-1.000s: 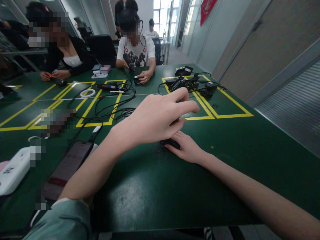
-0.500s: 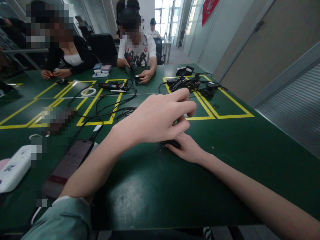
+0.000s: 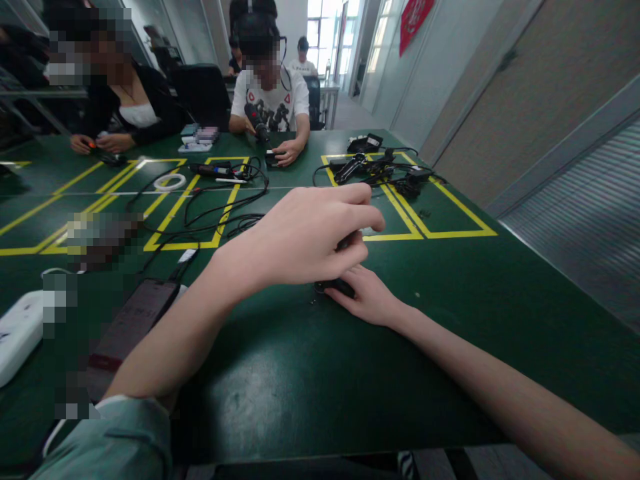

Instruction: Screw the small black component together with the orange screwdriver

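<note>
1. The black object (image 3: 342, 287) sits low over the green table (image 3: 400, 380), partly hidden by both hands. Take it as the centre of the clock, with 12 towards the far side.
2. The right hand (image 3: 373, 295) is at 3 o'clock, its forearm coming in from 4. It closes narrowly on the black object, thumb along the near side and fingers reaching over it.
3. The left hand (image 3: 313, 233) is above the table towards 11 o'clock, its forearm coming from 8 out of a green sleeve (image 3: 123, 433). Its fingers are curled, and a dark sliver (image 3: 343, 244) shows between them; whether the hand grips it, I cannot tell.
4. Tiny bits (image 3: 313, 302) lie just beside the black object at 8 o'clock.
5. A phone (image 3: 133, 323) lies near 9 o'clock beside the left forearm, with a white box (image 3: 23, 333) farther out.
6. At 10 o'clock are loose black cables (image 3: 245, 227) and, beyond them, a white ring (image 3: 170, 182).
7. Between 12 and 1, a black heap of cords (image 3: 370, 170) lies across yellow tape (image 3: 457, 235).
8. Towards 11, across the table, a person in a white shirt (image 3: 273, 100) holds a dark tool (image 3: 257, 123).
</note>
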The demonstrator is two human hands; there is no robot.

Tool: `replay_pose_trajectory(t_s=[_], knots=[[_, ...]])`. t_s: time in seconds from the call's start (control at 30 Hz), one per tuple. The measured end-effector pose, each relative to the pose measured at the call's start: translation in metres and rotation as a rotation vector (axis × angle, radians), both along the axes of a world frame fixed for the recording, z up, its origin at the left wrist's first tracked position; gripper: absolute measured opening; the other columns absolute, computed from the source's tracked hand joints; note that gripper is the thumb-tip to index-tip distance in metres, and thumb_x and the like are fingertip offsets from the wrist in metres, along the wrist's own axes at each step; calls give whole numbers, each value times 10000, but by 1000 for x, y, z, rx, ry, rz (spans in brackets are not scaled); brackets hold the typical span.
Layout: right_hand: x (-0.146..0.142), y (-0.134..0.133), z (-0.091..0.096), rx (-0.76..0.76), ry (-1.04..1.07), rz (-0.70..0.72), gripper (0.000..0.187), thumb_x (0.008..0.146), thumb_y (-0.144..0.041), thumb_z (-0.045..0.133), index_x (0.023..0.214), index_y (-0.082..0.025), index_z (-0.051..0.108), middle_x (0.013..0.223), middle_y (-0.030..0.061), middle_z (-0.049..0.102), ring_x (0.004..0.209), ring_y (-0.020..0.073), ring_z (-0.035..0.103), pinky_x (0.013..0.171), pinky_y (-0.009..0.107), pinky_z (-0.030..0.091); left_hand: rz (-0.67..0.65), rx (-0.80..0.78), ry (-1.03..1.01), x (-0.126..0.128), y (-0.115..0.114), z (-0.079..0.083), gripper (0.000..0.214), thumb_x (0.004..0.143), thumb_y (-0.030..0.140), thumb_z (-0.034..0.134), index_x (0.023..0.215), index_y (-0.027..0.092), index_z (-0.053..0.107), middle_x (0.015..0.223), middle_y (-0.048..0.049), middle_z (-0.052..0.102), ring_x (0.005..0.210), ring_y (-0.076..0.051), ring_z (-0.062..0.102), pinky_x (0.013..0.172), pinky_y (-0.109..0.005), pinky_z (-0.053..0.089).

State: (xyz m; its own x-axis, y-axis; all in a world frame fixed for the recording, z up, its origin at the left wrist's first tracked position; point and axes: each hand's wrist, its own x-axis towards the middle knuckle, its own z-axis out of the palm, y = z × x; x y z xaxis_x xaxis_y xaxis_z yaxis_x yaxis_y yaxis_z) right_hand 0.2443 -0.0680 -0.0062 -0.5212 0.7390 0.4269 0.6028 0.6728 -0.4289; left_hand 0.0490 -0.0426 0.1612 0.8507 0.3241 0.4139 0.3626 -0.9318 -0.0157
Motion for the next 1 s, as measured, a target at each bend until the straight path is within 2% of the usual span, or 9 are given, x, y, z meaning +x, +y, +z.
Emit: replay_pose_trajectory(t_s=[0.13, 0.27, 0.4, 0.53, 0.63, 0.83, 1.0], knots=[[0, 0, 1, -11, -10, 8, 267, 971, -274, 614, 1217, -182, 662, 1150, 134, 763, 1063, 312, 687, 926, 507, 597, -13, 10, -29, -2, 5, -3, 292, 976, 171, 460, 1041, 165, 745, 995, -82, 698, 832, -176, 664, 683, -283, 454], [-1, 0, -1, 13, -2, 5, 235, 973, -274, 608, 1181, -182, 662, 1109, 129, 774, 1023, 310, 692, 881, 497, 610, 5, -8, -5, -2, 3, -2, 274, 932, 176, 503, 1043, 163, 753, 987, -81, 698, 809, -174, 656, 681, -283, 466], [-2, 0, -1, 16, 1, 4, 223, 964, -259, 614, 1170, -184, 659, 1111, 121, 777, 1017, 305, 695, 880, 487, 611, 24, -17, 10, -3, -1, 0, 312, 917, 177, 495, 1096, 169, 750, 1059, -82, 703, 822, -173, 665, 702, -281, 483], [-2, 0, 2, -17, -8, 1, 228, 962, -254, 618, 1176, -186, 660, 1140, 124, 770, 1045, 303, 691, 904, 490, 604, 20, -17, -7, -4, 0, 1, 313, 964, 177, 470, 1121, 171, 741, 1100, -93, 703, 878, -178, 684, 729, -275, 490], [-2, 0, 3, -22, -5, 11, 244, 962, -247, 618, 1193, -180, 655, 1164, 131, 765, 1062, 306, 686, 925, 506, 597, 9, -28, -19, -5, 1, 1, 305, 985, 179, 463, 1104, 172, 743, 1073, -95, 708, 898, -183, 688, 747, -275, 496], [-2, 0, 1, -9, -4, 10, 231, 971, -255, 603, 1173, -158, 659, 1146, 146, 771, 1037, 311, 690, 894, 503, 607, 16, -47, -30, -7, -2, 2, 306, 927, 165, 517, 1112, 166, 760, 1057, -94, 727, 889, -193, 697, 753, -287, 512], [-2, 1, 1, 13, -18, 10, 224, 961, -248, 623, 1167, -169, 654, 1128, 141, 764, 1021, 303, 677, 898, 495, 600, 3, -60, 1, -11, -1, 7, 321, 968, 180, 502, 1152, 191, 765, 980, -79, 737, 829, -175, 687, 704, -268, 484]])
